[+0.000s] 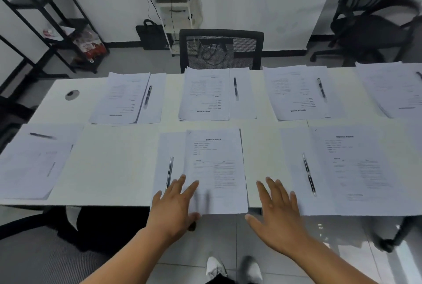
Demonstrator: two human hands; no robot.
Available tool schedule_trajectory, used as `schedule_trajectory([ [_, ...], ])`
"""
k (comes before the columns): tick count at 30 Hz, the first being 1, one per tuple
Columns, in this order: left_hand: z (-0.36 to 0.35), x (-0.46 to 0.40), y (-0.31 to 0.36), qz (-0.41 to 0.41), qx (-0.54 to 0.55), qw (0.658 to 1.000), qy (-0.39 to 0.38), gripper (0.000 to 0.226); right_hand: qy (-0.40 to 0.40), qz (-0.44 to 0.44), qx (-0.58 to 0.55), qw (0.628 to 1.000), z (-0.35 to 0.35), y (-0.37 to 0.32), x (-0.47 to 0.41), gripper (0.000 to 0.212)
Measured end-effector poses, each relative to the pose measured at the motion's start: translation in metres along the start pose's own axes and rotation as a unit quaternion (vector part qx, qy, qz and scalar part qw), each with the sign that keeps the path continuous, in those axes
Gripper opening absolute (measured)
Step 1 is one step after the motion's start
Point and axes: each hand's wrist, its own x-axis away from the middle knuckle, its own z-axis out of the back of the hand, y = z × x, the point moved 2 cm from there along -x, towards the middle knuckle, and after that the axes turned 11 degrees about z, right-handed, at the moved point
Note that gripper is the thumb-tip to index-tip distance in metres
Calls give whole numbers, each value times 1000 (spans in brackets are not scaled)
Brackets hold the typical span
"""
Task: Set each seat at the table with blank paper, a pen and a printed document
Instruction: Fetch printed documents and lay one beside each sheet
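Hands palm-down at the near table edge [127,202], fingers spread: left hand [173,206] on printed document [217,169], right hand [277,207] beside it.

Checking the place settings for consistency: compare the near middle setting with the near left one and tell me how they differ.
Near middle setting: its pen lies lengthwise on the blank sheet, left of the printed document. Near left setting: its pen lies crosswise near the far edge.
The middle one sits square to the table edge; the left one is skewed.
The left hand rests on the middle one; nothing touches the left one.
Both have paper, a pen and a printed document.
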Motion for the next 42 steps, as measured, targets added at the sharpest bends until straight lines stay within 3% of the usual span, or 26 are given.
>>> schedule_trajectory([
  [2, -2, 0, -2, 1, 0, 1000, -1, 93, 1, 9, 6, 1000, -1, -3, -3, 112],
  [7, -3, 1, 4, 0, -1, 1000, -4, 93, 6, 34, -4, 999, -4, -9, -12, 100],
  [15, 2, -3, -26, 12, -11, 1000, 3, 93, -10, 46, -13, 999, -17, -30, -26, 108],
  [19, 7, -17, -49, 17, -14, 1000, 5, 94, -20, 39, -4, 999, -20, -44, -32, 97],
  [33, 1, -68, -118, -88, -34, 996, -3, 95, 18, -27, -4, 999, -58, -94, -69, 110],
  [42, -8, -78, -126, -133, -51, 990, 13, 90, 32, -35, 2, 999, -73, -98, -79, 98],
])
